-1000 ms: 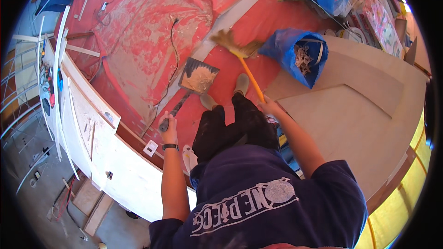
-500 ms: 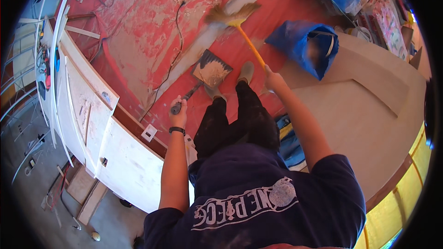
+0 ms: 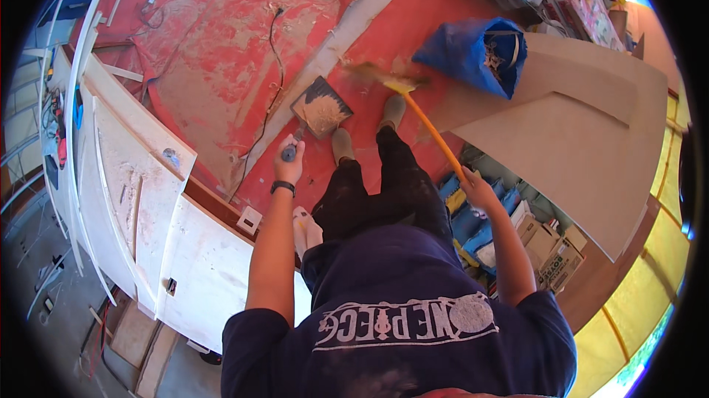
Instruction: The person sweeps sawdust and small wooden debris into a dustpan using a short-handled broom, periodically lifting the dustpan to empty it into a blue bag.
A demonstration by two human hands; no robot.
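Head view showed the left grip [image 3: 289,157] clasping a dustpan [image 3: 316,91] bearing debris [image 3: 323,115]. The right grip [image 3: 478,191] grasped a broom [image 3: 433,132], bristles [image 3: 375,72] blurred near a bag [image 3: 464,62].

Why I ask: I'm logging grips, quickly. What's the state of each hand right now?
Left hand: closed, holding the long-handled dustpan.
Right hand: closed, holding the yellow-handled broom.

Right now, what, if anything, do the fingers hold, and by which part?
The left fingers hold the dustpan by its handle's end; the right fingers hold the broom by its orange handle.
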